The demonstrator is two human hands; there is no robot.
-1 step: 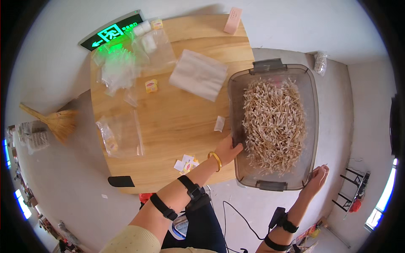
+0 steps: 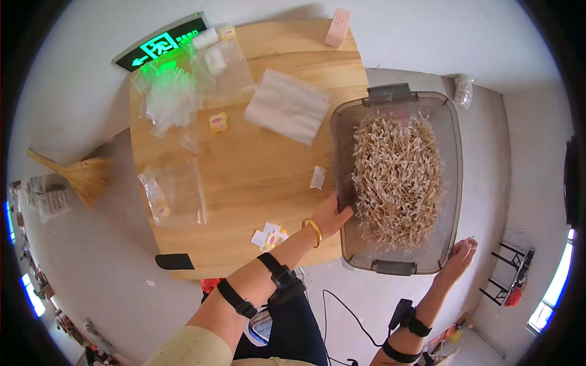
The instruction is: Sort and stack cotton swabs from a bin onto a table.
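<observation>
A translucent grey plastic storage bin (image 2: pixel 448 201) with dark latches stands at the table's right side, partly past its edge. Inside lies a large heap of cotton swabs (image 2: pixel 400 177) with wooden sticks and white tips. My left hand (image 2: pixel 332 218), a gold bangle at its wrist, is closed on the bin's left rim near the front, thumb toward the inside. At the front right corner my right hand (image 2: pixel 461 257) is closed against the rim with its fingers curled on the outer side. The undersides of both grips are hidden.
The wooden table (image 2: pixel 262 183) carries a white sheet (image 2: pixel 288 107), clear plastic bags (image 2: pixel 174 100), small yellow-white packets (image 2: pixel 218 122), cards (image 2: pixel 268 236) and a pink box (image 2: pixel 337 28). A lit green sign (image 2: pixel 162 44) stands at the back left. A broom (image 2: pixel 85 174) is farther left.
</observation>
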